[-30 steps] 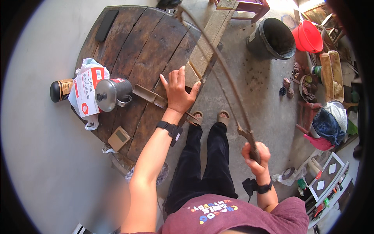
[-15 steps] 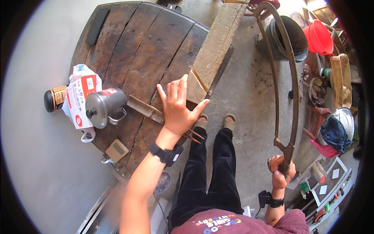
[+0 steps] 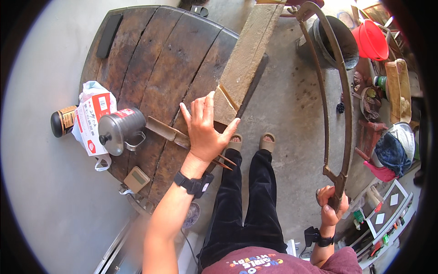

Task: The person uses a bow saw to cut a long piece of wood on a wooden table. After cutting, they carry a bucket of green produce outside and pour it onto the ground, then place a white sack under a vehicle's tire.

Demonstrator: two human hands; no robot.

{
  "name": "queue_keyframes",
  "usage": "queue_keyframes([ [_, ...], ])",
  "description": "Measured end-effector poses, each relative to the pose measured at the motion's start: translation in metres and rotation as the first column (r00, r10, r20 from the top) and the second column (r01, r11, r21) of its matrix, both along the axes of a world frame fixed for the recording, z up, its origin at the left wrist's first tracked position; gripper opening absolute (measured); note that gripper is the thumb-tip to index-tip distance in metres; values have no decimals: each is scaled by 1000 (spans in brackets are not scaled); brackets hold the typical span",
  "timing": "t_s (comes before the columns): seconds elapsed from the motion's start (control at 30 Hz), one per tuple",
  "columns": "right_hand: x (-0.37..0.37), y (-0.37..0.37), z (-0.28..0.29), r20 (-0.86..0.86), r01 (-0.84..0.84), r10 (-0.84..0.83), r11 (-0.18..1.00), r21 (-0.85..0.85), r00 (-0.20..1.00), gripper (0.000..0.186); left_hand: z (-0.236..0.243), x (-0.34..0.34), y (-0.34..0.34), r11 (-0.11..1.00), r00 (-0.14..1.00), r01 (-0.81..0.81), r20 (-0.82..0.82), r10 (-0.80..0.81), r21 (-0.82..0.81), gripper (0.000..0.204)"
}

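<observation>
Wooden plank (image 3: pixel 246 59) lies across the right edge of the round dark-wood worktop (image 3: pixel 150 59), its near end overhanging toward the person's feet; a slanted cut line shows close to that end. Left hand (image 3: pixel 205 130) rests flat over the plank's near end and the worktop edge, fingers (image 3: pixel 200 107) spread and released, pressing down rather than gripping. Right hand (image 3: pixel 332 205) is clenched around the handle of a bow saw (image 3: pixel 337 91), held out to the right, well apart from the plank, blade pointing away over the concrete floor (image 3: pixel 292 114).

Judged step: stock pinned, saw not yet brought to the wood. Next move calls for swinging the blade across onto the marked line, clear of the left thumb, with the plank held firm against rocking.

Around: a chisel-like tool (image 3: pixel 169 132) just beside the left hand, metal kettle (image 3: pixel 119 130), paper packet (image 3: pixel 91 116), dark jar (image 3: pixel 61 121). Black bucket (image 3: pixel 340 41) and red basin (image 3: pixel 372 39) stand beyond.
</observation>
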State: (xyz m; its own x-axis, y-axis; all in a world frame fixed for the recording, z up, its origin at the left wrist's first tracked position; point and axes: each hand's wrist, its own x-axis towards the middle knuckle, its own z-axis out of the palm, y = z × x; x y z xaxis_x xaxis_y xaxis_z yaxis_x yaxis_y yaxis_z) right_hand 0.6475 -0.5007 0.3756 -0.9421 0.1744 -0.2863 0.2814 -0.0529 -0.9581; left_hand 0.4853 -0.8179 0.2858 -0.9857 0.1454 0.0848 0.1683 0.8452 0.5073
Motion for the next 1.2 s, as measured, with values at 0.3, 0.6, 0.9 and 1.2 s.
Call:
queue_keyframes([
  [0.3,8,9,22,-103,27,-28,1000,-11,994,27,13,-4,6,995,995,-57,78,63,-77,77],
  [0.6,22,32,38,-138,37,-37,999,-5,990,30,39,-29,-1,981,965,-117,253,75,155,60],
  [0.9,36,52,53,-150,65,-69,997,-35,986,30,69,-19,-8,224,781,-539,581,-229,812,36],
  [1.2,28,88,60,-131,67,-66,998,-1,989,29,48,-11,18,98,736,-662,670,-103,743,36],
])
